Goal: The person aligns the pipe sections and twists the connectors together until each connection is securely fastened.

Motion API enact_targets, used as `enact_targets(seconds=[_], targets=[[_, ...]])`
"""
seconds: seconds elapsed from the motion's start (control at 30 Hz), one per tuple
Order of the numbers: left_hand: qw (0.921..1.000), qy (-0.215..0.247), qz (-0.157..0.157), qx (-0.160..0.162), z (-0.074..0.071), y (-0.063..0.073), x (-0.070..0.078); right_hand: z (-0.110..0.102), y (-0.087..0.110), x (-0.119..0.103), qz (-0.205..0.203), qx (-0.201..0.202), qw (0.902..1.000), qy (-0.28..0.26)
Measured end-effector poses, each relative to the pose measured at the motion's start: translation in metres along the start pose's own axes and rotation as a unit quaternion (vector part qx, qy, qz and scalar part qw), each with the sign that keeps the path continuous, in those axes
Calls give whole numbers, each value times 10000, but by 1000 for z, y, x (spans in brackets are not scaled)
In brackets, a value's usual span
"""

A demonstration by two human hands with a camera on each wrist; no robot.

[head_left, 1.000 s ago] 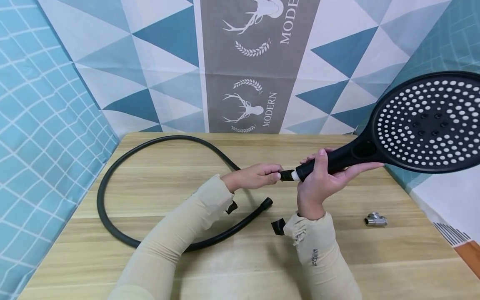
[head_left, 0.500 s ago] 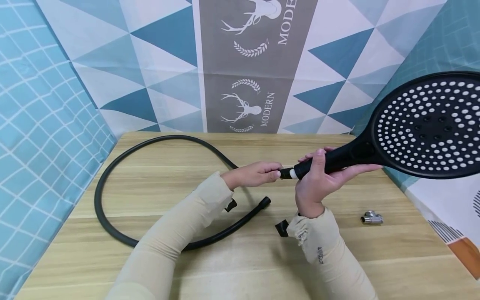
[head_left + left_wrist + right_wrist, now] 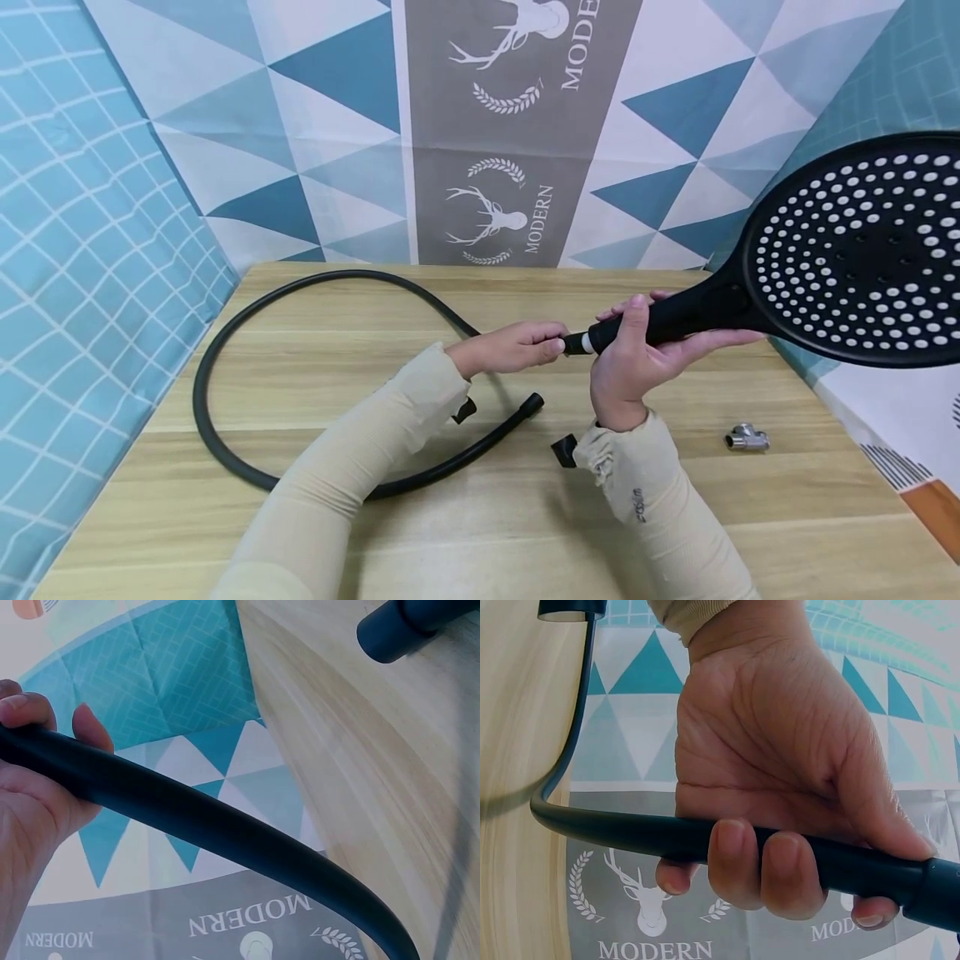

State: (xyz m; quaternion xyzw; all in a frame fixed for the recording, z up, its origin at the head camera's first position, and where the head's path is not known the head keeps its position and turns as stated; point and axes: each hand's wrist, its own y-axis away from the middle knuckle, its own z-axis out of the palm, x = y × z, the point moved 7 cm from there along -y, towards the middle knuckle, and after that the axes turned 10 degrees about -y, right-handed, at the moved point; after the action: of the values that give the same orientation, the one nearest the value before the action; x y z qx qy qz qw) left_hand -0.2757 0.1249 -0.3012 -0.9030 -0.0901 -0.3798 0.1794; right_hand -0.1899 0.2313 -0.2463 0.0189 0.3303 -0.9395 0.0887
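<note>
In the head view my right hand (image 3: 633,371) holds the black handle of a large shower head (image 3: 832,275) dotted with white nozzles, its thumb over the handle and some fingers extended beneath. My left hand (image 3: 513,346) pinches a black hose end (image 3: 576,343) at the handle's end, where a white ring (image 3: 588,342) shows between them. The left wrist view has fingers around the black hose (image 3: 225,825), which sags away to the lower right. In the right wrist view, fingers curl round the hose (image 3: 637,832) below a dark end fitting (image 3: 934,900).
The hose loop (image 3: 202,383) lies on the wooden table (image 3: 420,542), with its other end (image 3: 531,406) resting near the middle. A small silver tee fitting (image 3: 747,437) lies at the right. Black pieces (image 3: 565,451) stick out at the wrists. Patterned cloth surrounds the table.
The shower head has turned slightly about its handle, its face tilting. My left hand stays at the handle's end, and the white ring's visible part looks narrower.
</note>
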Motion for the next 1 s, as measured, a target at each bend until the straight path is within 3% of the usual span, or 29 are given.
enact_targets(seconds=[0.3, 0.5, 1.0], targets=[[9984, -186, -358, 398, -9, -3, 2, 5, -6, 5, -96, 0, 9998, -154], [9960, 160, -634, 606, -15, -4, 3, 7, -8, 9, -115, -65, 9998, -174], [9928, 369, -739, 866, -16, -9, -8, 5, -8, 19, 23, -174, 9994, 283]])
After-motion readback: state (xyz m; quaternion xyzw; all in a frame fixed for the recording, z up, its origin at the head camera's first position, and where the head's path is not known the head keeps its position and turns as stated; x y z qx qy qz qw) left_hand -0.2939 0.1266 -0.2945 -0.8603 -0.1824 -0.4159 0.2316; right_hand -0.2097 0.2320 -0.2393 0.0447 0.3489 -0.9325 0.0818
